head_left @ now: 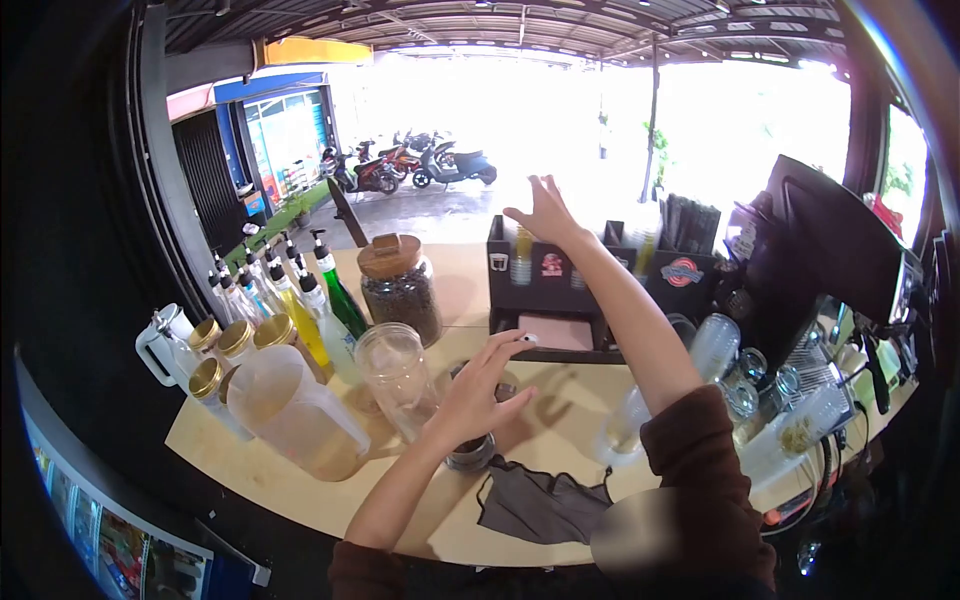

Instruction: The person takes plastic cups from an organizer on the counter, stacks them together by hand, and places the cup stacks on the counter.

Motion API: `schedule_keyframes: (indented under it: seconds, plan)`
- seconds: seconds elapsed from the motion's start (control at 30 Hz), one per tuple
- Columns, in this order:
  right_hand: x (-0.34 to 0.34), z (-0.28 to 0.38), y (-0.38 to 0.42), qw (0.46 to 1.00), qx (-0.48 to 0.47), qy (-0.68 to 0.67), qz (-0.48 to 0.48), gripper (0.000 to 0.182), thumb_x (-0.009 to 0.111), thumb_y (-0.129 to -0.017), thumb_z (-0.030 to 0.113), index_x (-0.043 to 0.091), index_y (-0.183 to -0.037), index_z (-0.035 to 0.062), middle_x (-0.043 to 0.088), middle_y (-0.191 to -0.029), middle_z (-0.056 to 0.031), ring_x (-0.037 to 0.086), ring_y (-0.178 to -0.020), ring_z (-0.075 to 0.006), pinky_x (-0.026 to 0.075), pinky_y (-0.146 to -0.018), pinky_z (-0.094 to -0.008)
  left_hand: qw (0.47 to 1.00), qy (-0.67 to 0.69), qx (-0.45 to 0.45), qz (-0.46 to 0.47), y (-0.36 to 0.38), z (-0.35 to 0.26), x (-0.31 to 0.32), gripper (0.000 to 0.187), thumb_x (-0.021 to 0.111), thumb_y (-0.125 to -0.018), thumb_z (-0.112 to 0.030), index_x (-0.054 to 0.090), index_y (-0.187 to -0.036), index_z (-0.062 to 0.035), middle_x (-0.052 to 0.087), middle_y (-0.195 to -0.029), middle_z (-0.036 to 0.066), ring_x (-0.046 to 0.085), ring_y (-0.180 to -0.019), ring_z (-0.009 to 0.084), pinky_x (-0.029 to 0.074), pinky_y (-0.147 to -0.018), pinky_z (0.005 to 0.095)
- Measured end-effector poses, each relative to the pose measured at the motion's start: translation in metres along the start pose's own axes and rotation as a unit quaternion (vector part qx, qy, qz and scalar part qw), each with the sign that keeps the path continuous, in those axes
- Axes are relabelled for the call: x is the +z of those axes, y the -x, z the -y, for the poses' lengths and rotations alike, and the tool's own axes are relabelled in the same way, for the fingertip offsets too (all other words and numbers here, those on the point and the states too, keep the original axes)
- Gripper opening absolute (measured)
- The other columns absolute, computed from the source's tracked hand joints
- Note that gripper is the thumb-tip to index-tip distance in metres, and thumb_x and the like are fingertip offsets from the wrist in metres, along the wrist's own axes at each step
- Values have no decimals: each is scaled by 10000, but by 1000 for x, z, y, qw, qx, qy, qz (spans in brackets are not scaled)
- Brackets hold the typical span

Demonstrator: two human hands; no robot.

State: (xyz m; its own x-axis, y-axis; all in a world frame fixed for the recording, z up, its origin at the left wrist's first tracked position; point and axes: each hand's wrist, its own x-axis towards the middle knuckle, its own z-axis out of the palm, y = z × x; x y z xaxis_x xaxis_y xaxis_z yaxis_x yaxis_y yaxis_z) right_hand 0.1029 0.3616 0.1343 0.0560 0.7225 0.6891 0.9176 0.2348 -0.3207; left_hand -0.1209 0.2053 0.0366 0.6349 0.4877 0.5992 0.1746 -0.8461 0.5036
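The left hand [478, 392] lies loosely curled over a small metal cup [472, 448] with dark contents, near the counter [560, 405] middle — fingers half open, resting on its rim rather than clamping it — with an empty clear jar [397, 372] just beside it at nine o'clock and a grey face mask [540, 503] touching it at five o'clock. At twelve o'clock the right hand [543, 210] is spread wide, holding nothing, above the black organiser [552, 275] of stacked cups, whose round stickers are unreadable. Farther left stand a cork-lidded jar of coffee beans [398, 285], a cloudy plastic pitcher [297, 412] and pump syrup bottles [315, 310] — yellow and green liquids inside.
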Motion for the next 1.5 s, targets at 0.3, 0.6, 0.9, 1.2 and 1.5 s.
schedule_keyframes:
  seconds: [0.3, 0.6, 0.9, 1.2, 1.5]
  plan:
    - [-126, 31, 137, 989, -131, -72, 24, 292, 640, -780, 163, 567, -1036, 43, 498, -1164, -131, 552, -1011, -307, 449, -844, -369, 982, 159, -90, 48, -4, -36, 95, 921, 788, -687, -297, 229, -1380, -62, 366, -1372, 143, 400, -1248, 292, 340, -1004, 449]
    - [-132, -24, 322, 980, -24, -182, -78, 712, 700, -687, 146, 349, -1290, 2, 382, -1265, -217, 375, -1213, -363, 322, -1013, -422, 972, 118, -192, 64, 26, -31, 202, 1056, 853, -526, -363, 270, -1316, 26, 445, -1277, 221, 464, -1192, 301, 385, -978, 366]
    - [-58, -58, 376, 958, 92, -273, 15, 892, 783, -634, 284, 296, -1301, -51, 392, -1254, -238, 385, -1205, -339, 323, -1007, -424, 975, 27, -206, -77, 29, -31, 209, 926, 824, -513, -369, 404, -1238, 26, 587, -1078, 222, 570, -1046, 340, 461, -864, 389]
    - [-55, -57, 382, 832, 238, -500, 10, 689, 784, -694, 229, 411, -1214, -27, 513, -1179, -151, 518, -1085, -235, 438, -900, -373, 983, 110, -65, -133, 32, -35, 193, 846, 824, -515, -241, 431, -1230, -19, 561, -1138, 168, 564, -1037, 321, 446, -895, 407]
    - [-53, -66, 387, 847, 208, -488, 37, 783, 831, -624, 227, 393, -1224, -19, 529, -1154, -147, 528, -1073, -228, 442, -906, -359, 983, 130, -75, -109, 35, -32, 201, 823, 823, -518, -217, 439, -1221, -24, 571, -1119, 166, 572, -1033, 301, 453, -883, 386]
